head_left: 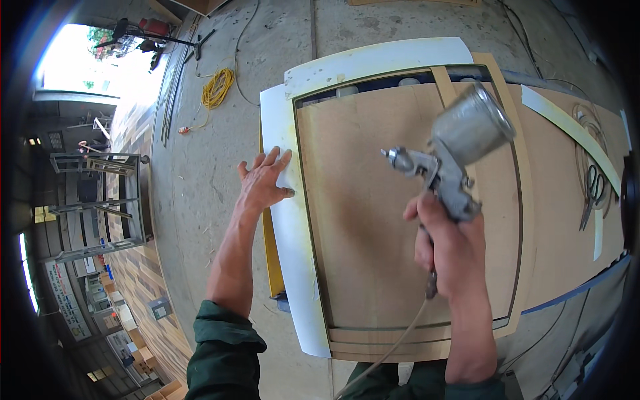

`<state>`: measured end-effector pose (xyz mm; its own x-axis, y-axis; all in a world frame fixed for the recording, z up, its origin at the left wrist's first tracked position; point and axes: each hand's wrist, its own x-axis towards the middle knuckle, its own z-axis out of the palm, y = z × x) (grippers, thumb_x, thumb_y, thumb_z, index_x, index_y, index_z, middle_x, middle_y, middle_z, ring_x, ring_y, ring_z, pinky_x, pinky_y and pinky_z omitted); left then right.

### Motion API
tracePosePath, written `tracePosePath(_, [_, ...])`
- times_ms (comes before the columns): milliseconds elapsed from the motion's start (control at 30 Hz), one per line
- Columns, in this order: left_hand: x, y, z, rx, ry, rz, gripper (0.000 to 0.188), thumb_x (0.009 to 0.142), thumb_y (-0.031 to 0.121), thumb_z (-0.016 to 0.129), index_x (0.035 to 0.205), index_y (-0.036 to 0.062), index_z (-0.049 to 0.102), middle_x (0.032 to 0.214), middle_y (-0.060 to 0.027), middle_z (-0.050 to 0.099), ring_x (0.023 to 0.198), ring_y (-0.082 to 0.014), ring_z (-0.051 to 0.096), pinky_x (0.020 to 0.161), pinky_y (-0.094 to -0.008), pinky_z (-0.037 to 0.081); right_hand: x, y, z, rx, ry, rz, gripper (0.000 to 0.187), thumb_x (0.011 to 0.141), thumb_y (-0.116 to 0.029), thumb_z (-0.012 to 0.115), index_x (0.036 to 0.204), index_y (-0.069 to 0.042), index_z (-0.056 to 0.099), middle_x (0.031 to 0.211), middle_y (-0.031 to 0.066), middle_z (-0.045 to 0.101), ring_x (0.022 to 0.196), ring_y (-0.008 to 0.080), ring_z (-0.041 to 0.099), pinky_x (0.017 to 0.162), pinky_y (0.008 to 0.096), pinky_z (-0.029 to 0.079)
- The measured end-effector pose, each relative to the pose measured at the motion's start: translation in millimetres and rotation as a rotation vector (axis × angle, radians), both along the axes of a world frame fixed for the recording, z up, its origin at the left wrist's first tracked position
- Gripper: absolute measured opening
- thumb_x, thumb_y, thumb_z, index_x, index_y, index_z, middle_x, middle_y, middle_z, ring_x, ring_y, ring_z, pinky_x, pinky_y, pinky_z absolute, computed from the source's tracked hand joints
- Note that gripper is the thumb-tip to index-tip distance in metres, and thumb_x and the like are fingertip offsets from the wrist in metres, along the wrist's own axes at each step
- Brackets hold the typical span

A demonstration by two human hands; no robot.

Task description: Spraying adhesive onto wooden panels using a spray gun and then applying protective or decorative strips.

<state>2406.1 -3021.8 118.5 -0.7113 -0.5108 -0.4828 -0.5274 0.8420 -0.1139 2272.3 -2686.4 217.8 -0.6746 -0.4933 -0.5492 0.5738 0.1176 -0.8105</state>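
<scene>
My right hand (pixel 448 248) grips the handle of a grey metal spray gun (pixel 445 152) with a round cup on top. Its nozzle points left over a brown board (pixel 363 220). An air hose (pixel 393 347) runs down from the gun's handle. My left hand (pixel 265 180) lies flat with fingers spread on the left strip of a white-painted frame (pixel 293 267) that borders the board. The frame's top strip (pixel 373 63) curves along the far edge.
A yellow bar (pixel 272 260) shows under the frame's left edge. Scissors (pixel 592 193) and a loose white strip (pixel 567 127) lie on the board's right part. A coiled yellow cable (pixel 217 88) lies on the concrete floor. A metal rack (pixel 100 200) stands at left.
</scene>
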Motion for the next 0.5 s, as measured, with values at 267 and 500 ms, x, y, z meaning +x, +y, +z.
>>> tracePosePath(267, [-2,4,2,-0.044,-0.054,0.012,0.104,0.073,0.027,0.092,0.162,0.0260,0.039,0.170,-0.0044,0.033,0.156,-0.0290,0.029,0.122,-0.0667,0.015,-29,-30,-9,-0.085,0.025,0.017,0.047,0.099,-0.050,0.070,0.092,-0.004,0.065,0.083,0.0039,0.063,0.044,0.0053,0.043,0.042,0.0246,0.032])
tracePosePath(500, [-1,4,1,-0.053,-0.060,-0.009,0.105,0.074,0.029,0.091,0.163,0.0227,0.036,0.172,0.0018,0.030,0.158,-0.0295,0.026,0.122,-0.0645,0.016,-30,-31,-18,-0.108,0.007,0.007,0.043,0.099,-0.048,0.070,0.093,-0.006,0.065,0.086,0.0036,0.064,0.044,0.0049,0.044,0.042,0.0244,0.033])
